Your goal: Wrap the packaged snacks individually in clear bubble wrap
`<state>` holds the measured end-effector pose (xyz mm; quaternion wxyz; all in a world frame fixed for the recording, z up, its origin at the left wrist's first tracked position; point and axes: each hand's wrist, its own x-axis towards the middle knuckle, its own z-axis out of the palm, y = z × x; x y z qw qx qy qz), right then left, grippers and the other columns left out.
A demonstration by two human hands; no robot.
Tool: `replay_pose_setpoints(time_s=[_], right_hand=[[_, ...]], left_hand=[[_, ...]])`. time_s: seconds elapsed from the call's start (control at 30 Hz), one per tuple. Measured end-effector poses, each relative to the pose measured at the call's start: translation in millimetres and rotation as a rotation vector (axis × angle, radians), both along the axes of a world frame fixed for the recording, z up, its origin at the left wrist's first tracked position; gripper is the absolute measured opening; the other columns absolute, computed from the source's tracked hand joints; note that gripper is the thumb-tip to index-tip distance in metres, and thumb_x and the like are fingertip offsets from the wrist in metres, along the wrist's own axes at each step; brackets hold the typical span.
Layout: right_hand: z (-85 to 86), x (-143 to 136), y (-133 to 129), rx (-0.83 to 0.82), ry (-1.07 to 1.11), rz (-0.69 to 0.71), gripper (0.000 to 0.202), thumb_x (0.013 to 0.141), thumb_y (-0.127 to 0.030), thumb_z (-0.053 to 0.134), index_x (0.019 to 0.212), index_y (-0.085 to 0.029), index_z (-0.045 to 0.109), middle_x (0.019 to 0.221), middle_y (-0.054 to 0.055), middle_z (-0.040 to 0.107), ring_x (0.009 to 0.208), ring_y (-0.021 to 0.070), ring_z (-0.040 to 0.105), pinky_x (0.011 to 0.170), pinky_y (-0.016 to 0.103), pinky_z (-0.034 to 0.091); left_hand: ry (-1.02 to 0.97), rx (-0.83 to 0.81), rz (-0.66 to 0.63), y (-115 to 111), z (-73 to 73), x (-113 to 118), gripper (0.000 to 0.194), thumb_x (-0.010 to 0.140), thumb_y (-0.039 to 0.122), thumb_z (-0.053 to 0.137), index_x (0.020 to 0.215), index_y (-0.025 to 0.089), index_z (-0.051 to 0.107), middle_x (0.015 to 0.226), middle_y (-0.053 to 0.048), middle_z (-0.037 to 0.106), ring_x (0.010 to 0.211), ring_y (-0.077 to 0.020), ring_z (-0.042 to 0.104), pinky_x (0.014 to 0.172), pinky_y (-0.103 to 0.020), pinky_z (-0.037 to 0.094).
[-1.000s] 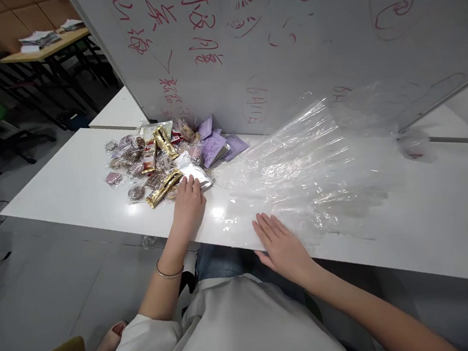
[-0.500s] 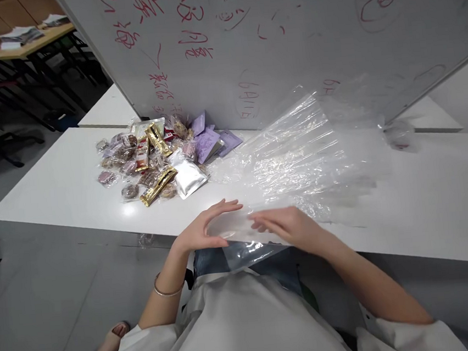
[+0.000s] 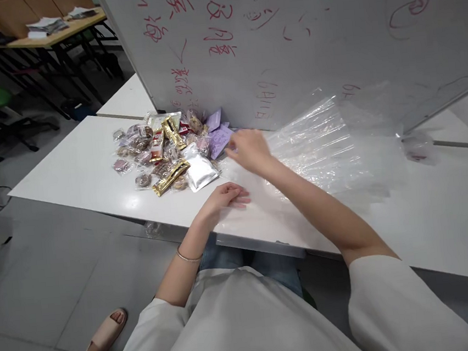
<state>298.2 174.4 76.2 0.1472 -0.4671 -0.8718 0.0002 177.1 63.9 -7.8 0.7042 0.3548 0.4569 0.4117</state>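
Note:
My left hand (image 3: 228,197) rests at the front edge of the white table, fingers curled on a thin clear plastic bag (image 3: 261,245) that hangs over the edge. The bag is see-through, so its outline is hard to follow. Farther back, my right hand (image 3: 249,151) bends down over the purple packets (image 3: 219,139), fingertips at their right side. Its fingers are blurred, and whether they pinch a packet is hidden. Left of it lie a silver pouch (image 3: 200,170), gold-wrapped sticks (image 3: 171,177) and several small wrapped snacks (image 3: 143,180) in a heap.
A fanned stack of clear plastic bags (image 3: 322,147) covers the table to the right of my right hand. Behind stands a whiteboard (image 3: 289,65) with red writing. Another person's sandalled foot (image 3: 108,331) is on the floor at lower left.
My right hand has left the clear bag and moved up and forward to the purple packets. My left hand, spread around the bag's mouth before, is now more curled. The view has shifted left.

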Motion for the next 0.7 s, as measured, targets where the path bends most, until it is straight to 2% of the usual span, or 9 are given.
replay_pose_setpoints(time_s=[0.07, 0.13, 0.2, 0.3, 0.37, 0.43, 0.5, 0.6, 0.7], right_hand=[[-10.2, -32, -9, -0.145, -0.059, 0.037, 0.051, 0.092, -0.056, 0.054, 0.084, -0.010, 0.071, 0.085, 0.017, 0.069, 0.087, 0.0305, 0.062, 0.088, 0.048, 0.043], [-18.5, -57, -15, -0.170, -0.071, 0.069, 0.057, 0.091, -0.061, 0.054, 0.089, -0.007, 0.070, 0.092, 0.020, 0.070, 0.094, 0.0327, 0.062, 0.091, 0.049, 0.041], [-24.1, -76, -18, -0.113, -0.049, 0.165, 0.049, 0.093, -0.050, 0.055, 0.108, -0.005, 0.067, 0.112, 0.021, 0.067, 0.108, 0.0326, 0.058, 0.095, 0.045, 0.039], [-31.3, -99, -14, -0.068, -0.051, 0.433, 0.046, 0.091, -0.026, 0.061, 0.134, -0.010, 0.055, 0.137, 0.012, 0.059, 0.126, 0.0245, 0.049, 0.103, 0.035, 0.035], [-38.2, -113, -10, -0.065, -0.073, 0.590, 0.056, 0.087, -0.014, 0.062, 0.142, -0.011, 0.047, 0.146, 0.010, 0.053, 0.132, 0.0209, 0.045, 0.107, 0.032, 0.032], [-45.8, -125, -5, -0.061, -0.088, 0.666, 0.050, 0.090, -0.007, 0.053, 0.139, -0.006, 0.049, 0.143, 0.012, 0.055, 0.131, 0.0202, 0.046, 0.107, 0.035, 0.032], [-50.9, -132, -3, -0.048, -0.094, 0.680, 0.037, 0.094, -0.003, 0.040, 0.126, -0.002, 0.058, 0.129, 0.016, 0.065, 0.122, 0.0205, 0.054, 0.104, 0.039, 0.035], [-48.1, -128, -4, -0.012, -0.079, 0.669, 0.037, 0.096, -0.003, 0.032, 0.113, -0.001, 0.065, 0.114, 0.016, 0.072, 0.110, 0.0199, 0.060, 0.106, 0.042, 0.036], [-34.6, -99, -9, 0.027, -0.031, 0.621, 0.041, 0.098, -0.004, 0.030, 0.121, -0.002, 0.063, 0.126, 0.016, 0.067, 0.119, 0.0196, 0.058, 0.112, 0.040, 0.034]], left_hand=[[-0.026, -0.013, -0.009, 1, 0.8, -1, 0.018, 0.087, 0.024, 0.071, 0.094, 0.010, 0.062, 0.107, -0.020, 0.073, 0.089, -0.0265, 0.075, 0.081, -0.042, 0.061], [-0.032, -0.034, 0.013, 1, 2.4, -2, 0.020, 0.084, 0.020, 0.074, 0.097, 0.011, 0.063, 0.100, -0.017, 0.075, 0.089, -0.0262, 0.075, 0.086, -0.043, 0.059], [-0.014, -0.027, 0.056, 1, 4.1, -3, 0.021, 0.080, 0.016, 0.076, 0.098, 0.012, 0.065, 0.092, -0.013, 0.076, 0.088, -0.0256, 0.074, 0.084, -0.040, 0.059], [0.016, -0.008, 0.106, 0, 5.2, -2, 0.019, 0.078, 0.011, 0.075, 0.095, 0.013, 0.067, 0.086, -0.011, 0.075, 0.086, -0.0250, 0.073, 0.079, -0.037, 0.059], [0.018, 0.000, 0.124, -1, 4.6, -1, 0.019, 0.077, 0.008, 0.074, 0.094, 0.013, 0.068, 0.087, -0.010, 0.075, 0.088, -0.0247, 0.072, 0.077, -0.035, 0.059], [0.025, 0.008, 0.140, -1, 3.6, -1, 0.021, 0.075, 0.005, 0.073, 0.094, 0.012, 0.068, 0.088, -0.010, 0.075, 0.091, -0.0248, 0.071, 0.078, -0.034, 0.059], [0.032, 0.015, 0.155, -1, 2.7, -2, 0.024, 0.074, 0.003, 0.072, 0.095, 0.012, 0.068, 0.090, -0.010, 0.075, 0.094, -0.0252, 0.070, 0.080, -0.033, 0.058], [0.031, 0.010, 0.160, -1, 1.8, -1, 0.026, 0.073, 0.005, 0.073, 0.098, 0.012, 0.068, 0.094, -0.011, 0.075, 0.098, -0.0259, 0.070, 0.086, -0.036, 0.058], [-0.058, 0.015, 0.157, -2, 0.2, -2, 0.041, 0.075, 0.005, 0.073, 0.114, 0.014, 0.064, 0.110, -0.013, 0.072, 0.103, -0.0255, 0.070, 0.094, -0.040, 0.056]])
